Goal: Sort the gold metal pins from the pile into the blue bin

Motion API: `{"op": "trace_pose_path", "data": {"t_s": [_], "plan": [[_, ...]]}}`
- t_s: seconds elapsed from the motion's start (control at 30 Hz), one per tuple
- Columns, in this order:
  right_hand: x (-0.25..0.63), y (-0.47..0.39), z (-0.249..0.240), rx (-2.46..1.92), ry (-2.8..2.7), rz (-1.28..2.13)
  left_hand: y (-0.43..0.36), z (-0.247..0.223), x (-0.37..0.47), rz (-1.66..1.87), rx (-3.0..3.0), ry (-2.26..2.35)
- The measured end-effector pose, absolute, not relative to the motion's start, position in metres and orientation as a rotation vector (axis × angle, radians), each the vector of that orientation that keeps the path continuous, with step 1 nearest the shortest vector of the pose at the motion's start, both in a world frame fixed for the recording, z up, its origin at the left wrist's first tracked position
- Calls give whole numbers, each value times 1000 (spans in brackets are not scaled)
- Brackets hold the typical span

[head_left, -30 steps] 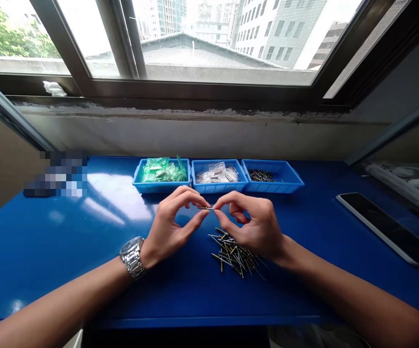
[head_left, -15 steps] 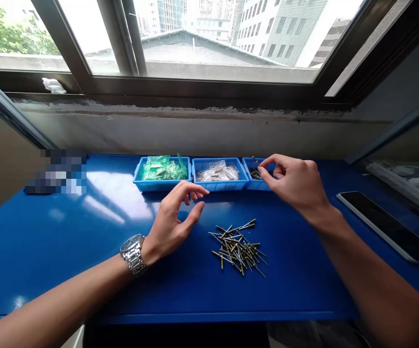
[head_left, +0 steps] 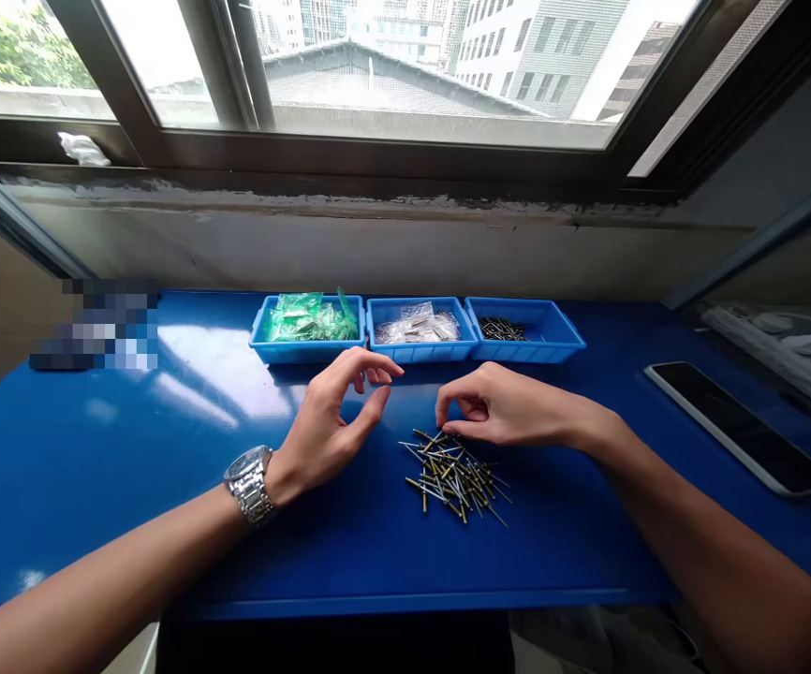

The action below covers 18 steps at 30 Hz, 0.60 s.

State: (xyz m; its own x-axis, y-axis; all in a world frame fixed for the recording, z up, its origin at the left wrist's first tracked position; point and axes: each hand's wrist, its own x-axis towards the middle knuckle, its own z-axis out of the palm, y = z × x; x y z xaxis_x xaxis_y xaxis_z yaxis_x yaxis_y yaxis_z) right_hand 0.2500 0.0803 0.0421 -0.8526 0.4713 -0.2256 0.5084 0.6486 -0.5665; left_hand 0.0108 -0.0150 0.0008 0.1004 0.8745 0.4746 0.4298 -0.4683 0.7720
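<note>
The left hand (head_left: 325,426) sits mid-frame, fingers curled and apart, holding nothing. The right hand (head_left: 500,412) pinches its fingers low beside it.

A pixelated patch (head_left: 96,323) masks something far left on the tabletop (head_left: 61,468); the right hand (head_left: 504,412) fingertips hide whether any pin (head_left: 454,473) is pinched.

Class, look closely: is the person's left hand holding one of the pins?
No, the left hand hovers open and empty above the table, left of the pile of pins.
</note>
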Motion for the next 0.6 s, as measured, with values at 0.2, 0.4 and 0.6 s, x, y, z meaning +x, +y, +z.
{"op": "trace_pose_path", "data": {"t_s": [0.2, 0.4, 0.6], "plan": [[247, 83, 37, 763, 2793, -986, -15, 1, 12, 1299, 1932, 1269], [248, 83, 35, 723, 2782, -941, -15, 3, 13, 1254, 1930, 1264], [246, 80, 34, 702, 2791, -893, -14, 3, 13, 1222, 1955, 1270]]}}
